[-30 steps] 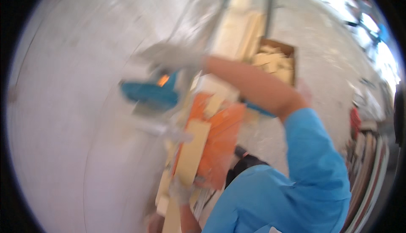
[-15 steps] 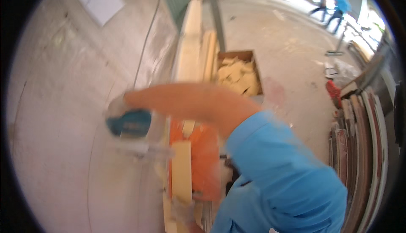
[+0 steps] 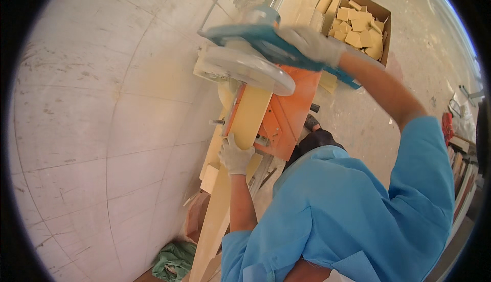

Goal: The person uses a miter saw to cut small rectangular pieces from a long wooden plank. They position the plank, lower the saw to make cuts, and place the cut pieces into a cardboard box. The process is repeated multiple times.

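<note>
My right hand (image 3: 318,45), in a pale work glove, is closed round the handle of a teal miter saw (image 3: 258,35). The saw head is raised, with its clear round blade guard (image 3: 250,72) above the work; the saw and this hand are slightly blurred. Under the guard, a pale yellow board (image 3: 249,113) lies lengthwise on the orange saw table (image 3: 294,123). My left hand (image 3: 236,156), also gloved, holds the board's near left part, fingers pointing away from me beside the fence. The guard hides the board's far end.
A cardboard box (image 3: 387,46) full of pale yellow offcuts stands beyond the saw on the right. Long boards (image 3: 299,5) run past the saw's far end. The scuffed wall (image 3: 92,128) is close on the left. Green cloth (image 3: 174,260) lies low at its foot.
My view has turned down toward the saw. My right arm, blurred across the middle before, now reaches out on the right to the saw handle. My left hand stays at the board.
</note>
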The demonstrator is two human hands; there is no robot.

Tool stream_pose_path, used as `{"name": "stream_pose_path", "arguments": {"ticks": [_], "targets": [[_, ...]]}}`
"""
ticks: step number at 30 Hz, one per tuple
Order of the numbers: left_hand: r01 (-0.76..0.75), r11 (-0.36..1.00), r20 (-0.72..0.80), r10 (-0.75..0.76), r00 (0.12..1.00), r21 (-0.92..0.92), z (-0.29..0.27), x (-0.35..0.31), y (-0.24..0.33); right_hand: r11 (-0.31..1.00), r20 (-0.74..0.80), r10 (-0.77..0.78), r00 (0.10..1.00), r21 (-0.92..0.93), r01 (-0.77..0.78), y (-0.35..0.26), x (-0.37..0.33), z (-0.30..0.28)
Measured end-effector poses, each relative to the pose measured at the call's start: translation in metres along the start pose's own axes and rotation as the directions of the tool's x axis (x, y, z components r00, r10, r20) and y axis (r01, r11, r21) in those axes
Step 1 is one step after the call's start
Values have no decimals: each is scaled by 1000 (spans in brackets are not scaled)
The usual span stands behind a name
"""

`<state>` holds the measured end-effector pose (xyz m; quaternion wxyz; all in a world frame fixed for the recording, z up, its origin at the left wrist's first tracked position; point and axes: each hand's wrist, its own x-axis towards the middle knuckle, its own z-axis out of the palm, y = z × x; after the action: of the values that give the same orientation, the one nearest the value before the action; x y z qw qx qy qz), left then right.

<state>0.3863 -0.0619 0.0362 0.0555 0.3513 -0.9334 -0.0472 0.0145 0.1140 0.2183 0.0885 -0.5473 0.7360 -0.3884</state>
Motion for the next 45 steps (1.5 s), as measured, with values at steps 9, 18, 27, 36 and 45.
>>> {"name": "stream_pose_path", "arguments": {"ticks": [9,18,27,36,45], "targets": [[-112,990,8,112,994,86,-5,-3,-2,942,-132,-284,950,-221,251,30,-5,17],[9,975,176,31,984,-221,-8,1,-14,976,22,216,976,18,-217,-88,147,-40],[1,997,129,9,992,-77,1,6,7,978,39,200,979,44,-202,-81,132,-39],[-49,992,38,54,998,-120,-4,-6,-1,975,52,213,976,59,-216,-78,128,-39],[-44,972,2,46,999,-230,17,2,3,978,26,203,979,33,-204,-75,134,-33]]}}
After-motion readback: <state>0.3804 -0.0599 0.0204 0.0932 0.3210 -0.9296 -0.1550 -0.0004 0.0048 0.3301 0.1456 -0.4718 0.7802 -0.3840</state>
